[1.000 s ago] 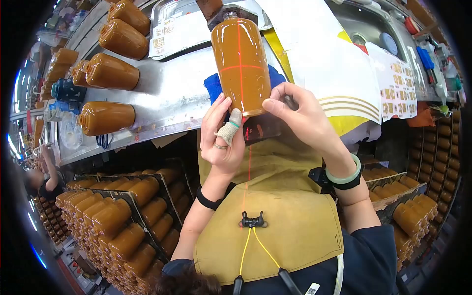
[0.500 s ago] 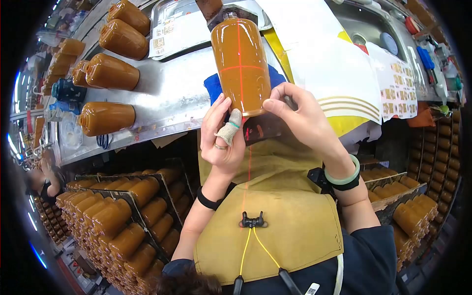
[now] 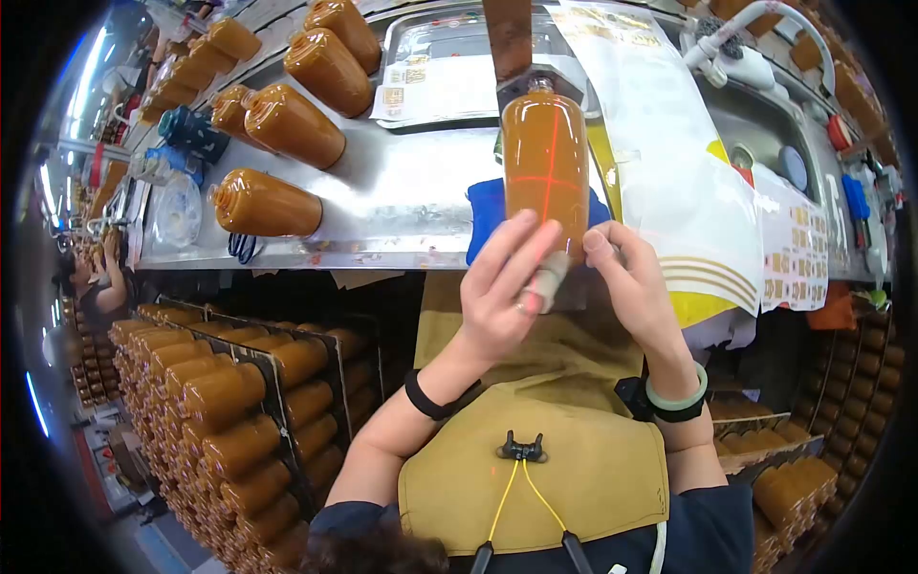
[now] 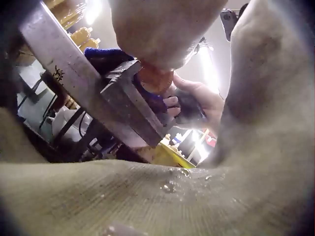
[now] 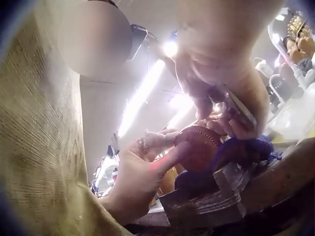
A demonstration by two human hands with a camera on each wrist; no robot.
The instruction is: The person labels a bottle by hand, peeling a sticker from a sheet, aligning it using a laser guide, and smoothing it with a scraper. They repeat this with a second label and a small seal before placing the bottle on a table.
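A glossy brown bottle (image 3: 547,153) lies neck-away on blue cloth (image 3: 485,215), crossed by red light lines. My left hand (image 3: 502,287) holds its lower left end, two fingers extended over the side; a cloth cover (image 3: 549,279) wraps one finger. In the right wrist view, the left thumb (image 5: 170,160) touches the round base (image 5: 199,150). My right hand (image 3: 636,287) has curled fingers and thumb at the base's right edge. A pale flat strip (image 5: 239,105) shows among its fingers; whether it is held I cannot tell.
Several brown bottles (image 3: 295,124) lie at the left of the metal table (image 3: 382,234). A tray (image 3: 459,72) sits behind; printed sheets (image 3: 698,201) and a sink (image 3: 765,120) are at the right. Racks of bottles (image 3: 215,392) stand below left. Another person (image 3: 105,287) is far left.
The head view has shifted, so the table and bottle appear farther right and lower. My left fingers have moved across the bottle's lower end. The right hand stays at the base edge.
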